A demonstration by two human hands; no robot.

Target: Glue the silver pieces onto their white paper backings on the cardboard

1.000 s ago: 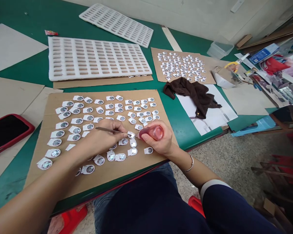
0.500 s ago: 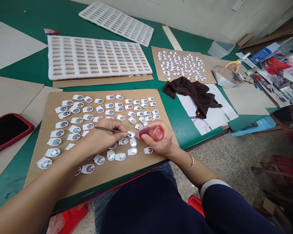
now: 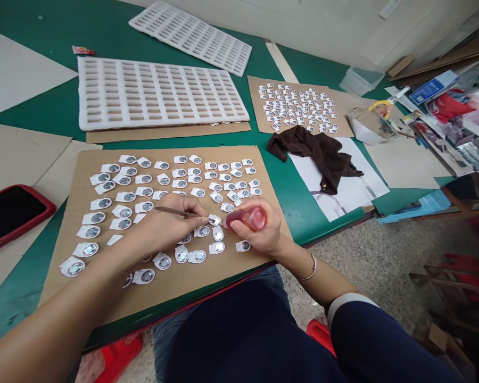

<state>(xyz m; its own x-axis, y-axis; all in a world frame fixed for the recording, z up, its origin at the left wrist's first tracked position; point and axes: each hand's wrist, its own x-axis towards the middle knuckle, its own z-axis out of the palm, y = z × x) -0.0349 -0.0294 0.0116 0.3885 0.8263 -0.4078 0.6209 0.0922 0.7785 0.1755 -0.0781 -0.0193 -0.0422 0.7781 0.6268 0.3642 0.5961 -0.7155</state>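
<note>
My left hand [image 3: 180, 218] is closed around a pair of metal tweezers [image 3: 171, 211], whose tips reach a small white tab with a round silvery disc [image 3: 214, 220]. In my right hand [image 3: 268, 229] is a squeeze bottle of red liquid [image 3: 249, 217], tilted so its nozzle end points left at that same tab. Whether the nozzle touches it I cannot tell. Many similar tabs lie in loose rows on a brown cardboard sheet [image 3: 175, 306] under both hands. My left forearm and hand hide some of them.
Behind the cardboard lies a white slotted foam tray [image 3: 163, 96], with a second foam tray [image 3: 191, 40] farther back. A second board of tabs [image 3: 259, 119] is at back right, beside a dark brown cloth [image 3: 319, 151]. At far left rests a red-cased phone [image 3: 16, 218].
Almost nothing differs. The bottle and my right hand have shifted very slightly; my left hand and the tweezers stay in place.
</note>
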